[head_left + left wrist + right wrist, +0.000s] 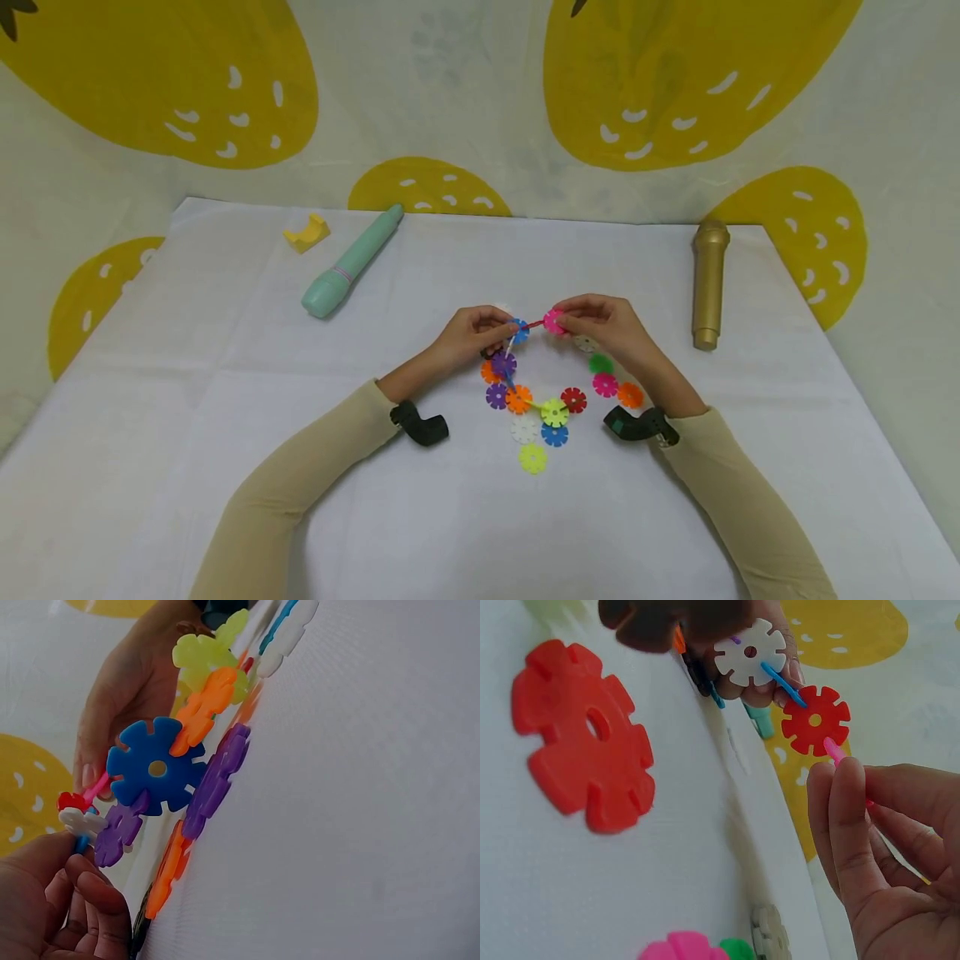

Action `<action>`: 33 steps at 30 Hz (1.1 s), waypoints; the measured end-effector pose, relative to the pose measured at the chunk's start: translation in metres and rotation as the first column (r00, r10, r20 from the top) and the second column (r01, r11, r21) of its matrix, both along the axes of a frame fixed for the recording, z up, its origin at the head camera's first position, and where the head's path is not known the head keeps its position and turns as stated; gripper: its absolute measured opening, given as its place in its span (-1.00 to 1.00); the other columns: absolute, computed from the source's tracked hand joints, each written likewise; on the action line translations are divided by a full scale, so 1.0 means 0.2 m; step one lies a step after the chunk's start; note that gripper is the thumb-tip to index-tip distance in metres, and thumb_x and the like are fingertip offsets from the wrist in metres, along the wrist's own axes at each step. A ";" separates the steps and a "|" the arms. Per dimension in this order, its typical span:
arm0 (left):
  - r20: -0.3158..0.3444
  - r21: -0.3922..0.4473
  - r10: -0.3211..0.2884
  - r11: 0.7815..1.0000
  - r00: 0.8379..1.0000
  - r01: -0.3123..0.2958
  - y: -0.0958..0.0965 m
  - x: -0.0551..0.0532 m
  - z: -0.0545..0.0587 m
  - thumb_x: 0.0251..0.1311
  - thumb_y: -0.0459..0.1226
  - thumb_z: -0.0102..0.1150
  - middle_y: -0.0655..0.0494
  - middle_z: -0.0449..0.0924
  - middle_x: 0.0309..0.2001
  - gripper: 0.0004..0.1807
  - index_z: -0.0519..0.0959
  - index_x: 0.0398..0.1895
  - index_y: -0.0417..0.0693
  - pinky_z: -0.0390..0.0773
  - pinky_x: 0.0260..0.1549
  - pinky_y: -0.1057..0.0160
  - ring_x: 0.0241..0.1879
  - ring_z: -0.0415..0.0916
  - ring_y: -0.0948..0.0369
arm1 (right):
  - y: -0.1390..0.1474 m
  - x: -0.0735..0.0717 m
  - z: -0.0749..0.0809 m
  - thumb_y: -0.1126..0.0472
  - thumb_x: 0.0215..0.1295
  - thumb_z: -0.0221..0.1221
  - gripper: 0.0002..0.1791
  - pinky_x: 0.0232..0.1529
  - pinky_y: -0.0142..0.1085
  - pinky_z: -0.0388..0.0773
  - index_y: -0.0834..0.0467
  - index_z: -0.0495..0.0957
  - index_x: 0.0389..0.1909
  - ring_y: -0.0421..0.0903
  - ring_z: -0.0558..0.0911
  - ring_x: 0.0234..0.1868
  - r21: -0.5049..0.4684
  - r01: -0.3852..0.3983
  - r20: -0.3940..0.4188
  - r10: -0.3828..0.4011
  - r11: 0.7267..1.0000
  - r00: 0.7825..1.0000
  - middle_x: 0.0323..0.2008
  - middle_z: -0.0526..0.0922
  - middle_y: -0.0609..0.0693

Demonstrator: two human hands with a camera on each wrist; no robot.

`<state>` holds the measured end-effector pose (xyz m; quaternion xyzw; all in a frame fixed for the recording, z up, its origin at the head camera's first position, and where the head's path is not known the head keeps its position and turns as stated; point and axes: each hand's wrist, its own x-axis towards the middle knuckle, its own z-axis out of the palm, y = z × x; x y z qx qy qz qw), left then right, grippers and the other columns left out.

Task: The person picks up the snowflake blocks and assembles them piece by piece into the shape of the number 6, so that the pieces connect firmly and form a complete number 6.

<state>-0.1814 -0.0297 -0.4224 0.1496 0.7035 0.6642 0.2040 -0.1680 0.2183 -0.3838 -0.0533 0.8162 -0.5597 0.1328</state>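
My left hand [472, 335] pinches a blue notched plastic disc [521, 332] between thumb and fingers. Opposite it, my right hand [606, 322] grips a pink disc [554, 322] by the fingertips. Between these two runs a red disc [815, 720], edge-on in the head view, slotted to both. From the blue disc the joined chain goes on through a white disc [750, 664] and a purple disc [504, 364], then curves toward me past another blue disc [157, 768] and an orange disc [518, 400] to a yellow-green disc [554, 412].
Several loose discs lie around the chain, among them a red disc [573, 400], a green disc [601, 364] and an orange disc [630, 395]. Farther back are a teal microphone-shaped toy [352, 262], a gold one [709, 287] and a yellow curved block [307, 233].
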 end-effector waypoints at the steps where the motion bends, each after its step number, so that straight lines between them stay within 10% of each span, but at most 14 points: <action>1: 0.000 -0.007 -0.002 1.000 1.000 0.002 0.00 0.00 0.00 0.34 -0.32 0.16 0.13 0.56 -0.49 -0.74 0.57 -0.05 -0.38 0.46 -0.51 0.42 -0.55 0.40 0.29 | 0.00 0.00 0.00 0.14 0.32 0.26 -0.61 -0.10 -0.41 0.60 0.28 0.57 0.07 -0.16 0.70 -0.22 -0.009 -0.006 -0.003 0.006 1.000 1.000 -0.12 0.69 0.06; 16: -0.023 -0.058 -0.027 0.998 0.999 0.026 0.00 0.00 -0.01 0.32 -0.33 0.18 0.06 0.62 -0.40 -0.76 0.57 -0.08 -0.38 0.55 -0.47 0.39 -0.53 0.49 0.30 | -0.06 0.02 -0.03 0.27 0.29 0.27 -0.69 -0.17 -0.43 0.61 0.36 0.62 0.00 -0.21 0.70 -0.29 -0.027 -0.034 -0.107 0.031 0.999 0.994 -0.09 0.68 0.28; 33: -0.019 -0.089 -0.012 0.996 1.000 0.010 0.00 0.01 0.02 0.37 -0.19 0.13 0.05 0.65 -0.30 -0.69 0.59 0.01 -0.23 0.47 -0.39 0.40 -0.41 0.45 0.26 | -0.06 0.01 -0.07 0.28 0.30 0.25 -0.66 -0.10 -0.39 0.61 0.35 0.56 0.04 -0.19 0.72 -0.20 -0.128 -0.047 -0.068 0.038 0.991 0.997 -0.09 0.65 0.10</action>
